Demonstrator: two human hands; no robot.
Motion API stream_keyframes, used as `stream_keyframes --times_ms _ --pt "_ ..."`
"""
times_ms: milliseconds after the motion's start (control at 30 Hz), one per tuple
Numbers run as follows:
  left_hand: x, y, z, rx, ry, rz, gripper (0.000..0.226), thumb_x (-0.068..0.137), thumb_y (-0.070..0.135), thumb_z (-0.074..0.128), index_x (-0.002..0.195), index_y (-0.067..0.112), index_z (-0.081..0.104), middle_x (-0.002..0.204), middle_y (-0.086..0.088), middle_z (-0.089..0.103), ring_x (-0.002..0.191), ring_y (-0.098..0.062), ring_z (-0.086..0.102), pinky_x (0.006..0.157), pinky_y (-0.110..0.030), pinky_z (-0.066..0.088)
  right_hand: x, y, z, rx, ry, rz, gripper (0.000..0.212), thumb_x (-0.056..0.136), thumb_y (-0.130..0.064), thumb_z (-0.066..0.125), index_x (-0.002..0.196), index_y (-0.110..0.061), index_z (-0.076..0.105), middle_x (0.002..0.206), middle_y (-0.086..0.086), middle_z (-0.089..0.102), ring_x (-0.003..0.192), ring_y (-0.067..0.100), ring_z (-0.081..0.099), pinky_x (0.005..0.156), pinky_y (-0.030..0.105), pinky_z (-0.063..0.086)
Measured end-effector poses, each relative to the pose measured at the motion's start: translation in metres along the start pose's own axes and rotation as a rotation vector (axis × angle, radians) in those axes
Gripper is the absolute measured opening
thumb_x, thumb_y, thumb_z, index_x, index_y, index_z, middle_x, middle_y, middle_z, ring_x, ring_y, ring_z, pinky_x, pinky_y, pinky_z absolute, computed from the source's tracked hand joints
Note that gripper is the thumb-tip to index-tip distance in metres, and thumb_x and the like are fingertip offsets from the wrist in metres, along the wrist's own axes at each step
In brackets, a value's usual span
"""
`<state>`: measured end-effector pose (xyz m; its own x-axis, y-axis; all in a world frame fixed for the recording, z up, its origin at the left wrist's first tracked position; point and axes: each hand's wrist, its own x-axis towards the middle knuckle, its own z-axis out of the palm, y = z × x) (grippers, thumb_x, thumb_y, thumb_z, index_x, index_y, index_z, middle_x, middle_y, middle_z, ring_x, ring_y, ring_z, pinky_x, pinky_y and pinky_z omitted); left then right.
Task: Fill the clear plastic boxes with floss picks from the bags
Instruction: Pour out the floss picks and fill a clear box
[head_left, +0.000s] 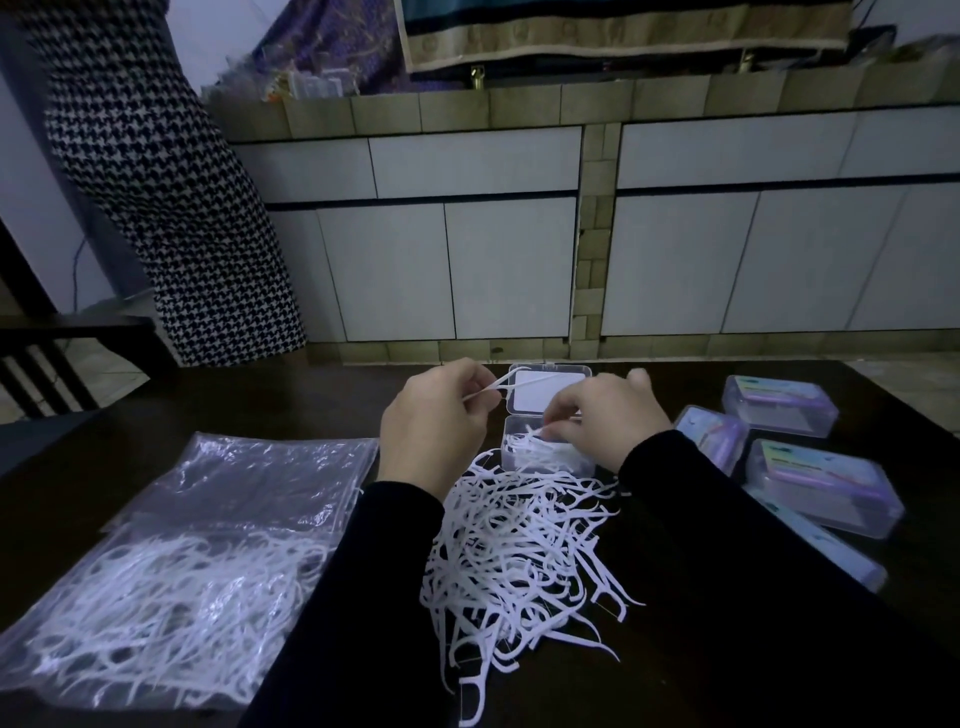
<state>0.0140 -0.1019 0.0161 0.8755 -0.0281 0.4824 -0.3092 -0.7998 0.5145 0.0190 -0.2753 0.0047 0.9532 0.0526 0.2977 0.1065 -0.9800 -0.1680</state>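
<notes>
An open clear plastic box (519, 427) sits on the dark table, its lid (550, 395) folded back and floss picks inside. My left hand (434, 423) pinches a single white floss pick (498, 387) above the lid's left edge. My right hand (605, 415) reaches into the box, fingertips curled on the picks (540, 451) there. A loose pile of white floss picks (519, 551) lies just in front of the box, between my forearms. A clear plastic bag (171, 566) holding many more picks lies flat at the left.
Several closed, filled boxes (821, 483) with coloured labels lie at the right of the table. White cabinet fronts (447, 270) stand behind the table. A houndstooth cloth (156, 171) hangs at the back left, beside a dark chair (47, 364).
</notes>
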Motion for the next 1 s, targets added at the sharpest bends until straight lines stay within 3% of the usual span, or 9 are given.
stream_keyframes --times_ms 167,333,533,767,1000 --pt "-0.001 0.000 0.002 -0.009 0.001 0.011 0.003 0.089 0.035 0.062 0.091 0.033 0.064 0.078 0.019 0.057 0.080 -0.005 0.056 0.066 -0.024 0.042 -0.011 0.010 -0.003 -0.158 0.033 0.019 0.045 0.089 -0.065 0.045 0.123 -0.039 0.057 0.125 -0.008 0.056 0.114 0.017 0.045 0.095 0.041 0.029" --pt "-0.004 0.002 0.009 -0.032 -0.032 0.031 0.005 0.089 0.037 0.063 0.091 0.033 0.065 0.078 0.020 0.059 0.077 -0.002 0.053 0.064 -0.021 0.036 -0.025 0.020 -0.008 -0.145 -0.167 0.112 0.078 0.079 -0.077 0.048 0.143 -0.036 0.034 0.136 -0.004 0.051 0.125 0.021 0.043 0.103 0.046 0.027" --pt "-0.012 -0.001 0.026 -0.109 -0.114 0.038 0.016 0.088 0.042 0.065 0.100 0.032 0.067 0.086 0.019 0.065 0.083 -0.001 0.060 0.075 -0.024 0.051 -0.024 0.027 -0.003 -0.126 -0.212 0.077 0.067 0.085 -0.067 0.051 0.143 -0.036 0.038 0.139 -0.007 0.050 0.126 0.018 0.041 0.103 0.044 0.025" --pt "-0.013 -0.002 0.036 0.115 -0.157 0.137 0.019 0.091 0.039 0.061 0.105 0.033 0.071 0.098 0.012 0.071 0.087 -0.006 0.061 0.076 -0.025 0.052 -0.025 0.033 0.002 -0.072 -0.200 0.069 0.064 0.083 -0.066 0.054 0.138 -0.038 0.042 0.135 -0.011 0.051 0.123 0.015 0.041 0.101 0.042 0.026" --pt "-0.014 0.002 0.033 -0.051 -0.047 0.138 0.011 0.087 0.040 0.065 0.094 0.032 0.069 0.087 0.015 0.069 0.079 -0.003 0.060 0.072 -0.027 0.053 -0.026 0.031 0.003 -0.082 -0.201 0.073 0.064 0.082 -0.066 0.055 0.139 -0.038 0.042 0.139 -0.010 0.049 0.126 0.016 0.039 0.104 0.044 0.024"
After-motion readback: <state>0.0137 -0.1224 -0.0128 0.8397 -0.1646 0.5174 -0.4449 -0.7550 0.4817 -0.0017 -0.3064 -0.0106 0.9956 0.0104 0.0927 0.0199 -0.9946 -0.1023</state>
